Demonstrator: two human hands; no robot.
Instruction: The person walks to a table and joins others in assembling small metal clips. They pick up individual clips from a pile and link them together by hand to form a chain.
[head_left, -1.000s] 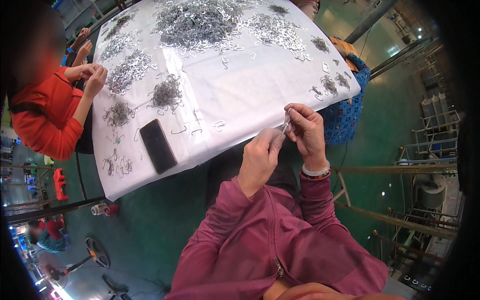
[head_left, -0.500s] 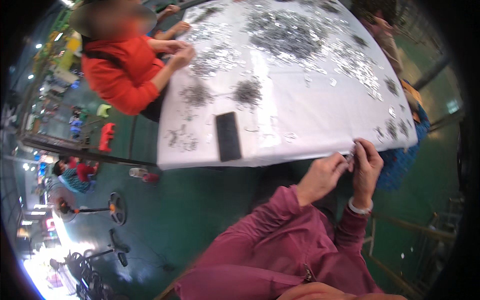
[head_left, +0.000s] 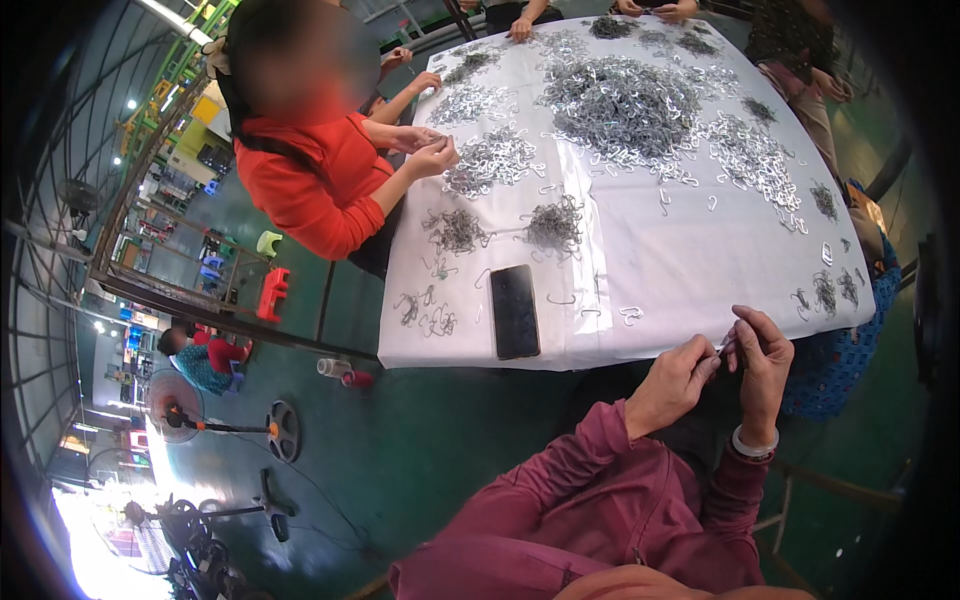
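Just off the near edge of the white-covered table (head_left: pixel 660 270), my left hand (head_left: pixel 672 388) and my right hand (head_left: pixel 764 365) meet at the fingertips. Both are closed in a pinch on a small metal piece (head_left: pixel 727 352); its shape is mostly hidden by the fingers. A few loose bent metal hooks (head_left: pixel 630 315) lie on the cloth close to my left hand. Beyond my right hand sit small clusters of hooks (head_left: pixel 824 292) near the table's right corner.
A big heap of metal hooks (head_left: pixel 625 110) covers the table's far middle, with smaller piles (head_left: pixel 553 227) around it. A dark phone (head_left: pixel 515 312) lies near the front edge. A person in red (head_left: pixel 310 190) works at the left side; others stand around. A fan (head_left: pixel 180 410) stands at the left.
The whole view has shifted, so table and people appear farther right and lower. My hands stay together, pinching the small piece by the table edge.
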